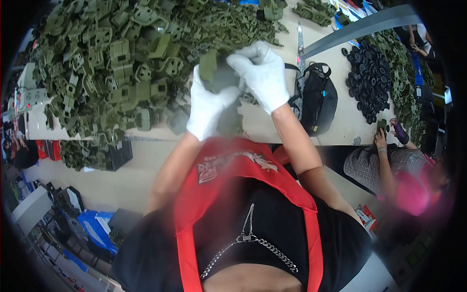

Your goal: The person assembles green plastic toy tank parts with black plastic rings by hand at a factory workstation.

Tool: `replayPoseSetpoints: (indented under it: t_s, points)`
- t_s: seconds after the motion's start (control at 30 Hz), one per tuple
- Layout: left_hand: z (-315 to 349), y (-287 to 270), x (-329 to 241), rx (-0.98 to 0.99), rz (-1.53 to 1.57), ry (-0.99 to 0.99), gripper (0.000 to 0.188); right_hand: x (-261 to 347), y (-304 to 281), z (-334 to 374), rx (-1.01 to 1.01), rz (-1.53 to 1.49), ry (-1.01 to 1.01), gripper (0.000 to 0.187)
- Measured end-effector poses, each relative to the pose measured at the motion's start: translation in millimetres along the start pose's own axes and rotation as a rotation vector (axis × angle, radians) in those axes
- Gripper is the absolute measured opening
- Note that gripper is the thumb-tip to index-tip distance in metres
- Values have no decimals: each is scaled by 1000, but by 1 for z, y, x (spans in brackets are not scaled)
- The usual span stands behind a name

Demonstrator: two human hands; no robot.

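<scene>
My left hand (206, 107), in a white glove, is closed around an olive-green plastic part (208, 65) above the table's near side. The part's flat upper end shows beside the thumb and fingers; a blurred patch hides much of the rest. To its right, my right hand (262, 75), also white-gloved, has its fingers bent and pinched together close to that part. Whatever sits between those fingertips is too small or hidden to make out. Just left of and beyond my hands lies a large heap of similar olive-green plastic parts (121, 61).
A black backpack (318, 100) lies on the table to the right, below a slanting grey bar (360, 30). Beyond it is a pile of black toy-like wheels (367, 78). At far right, a co-worker's hands (382, 138) handle a green part. A dark crate (120, 155) stands below the table's left edge.
</scene>
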State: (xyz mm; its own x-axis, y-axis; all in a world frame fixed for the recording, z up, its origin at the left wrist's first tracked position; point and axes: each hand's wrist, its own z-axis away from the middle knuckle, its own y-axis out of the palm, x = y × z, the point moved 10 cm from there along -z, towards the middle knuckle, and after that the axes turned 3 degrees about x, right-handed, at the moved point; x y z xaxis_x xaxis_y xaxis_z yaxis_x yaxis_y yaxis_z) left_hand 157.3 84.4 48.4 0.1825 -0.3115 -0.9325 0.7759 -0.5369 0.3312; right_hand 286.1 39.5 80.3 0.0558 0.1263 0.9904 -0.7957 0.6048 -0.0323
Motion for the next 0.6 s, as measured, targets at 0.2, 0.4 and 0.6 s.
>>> replayPoseSetpoints:
  t_s: [0.2,0.4,0.6]
  points:
    - [-5,-79,0,29,181,-94,39,-48,46,5,366,74,71,38]
    - [30,-142,13,-108,-527,-62,26,-217,62,72,718,997,-420,33]
    - [39,-97,57,-217,574,-197,20,-166,34,17,479,786,-170,33]
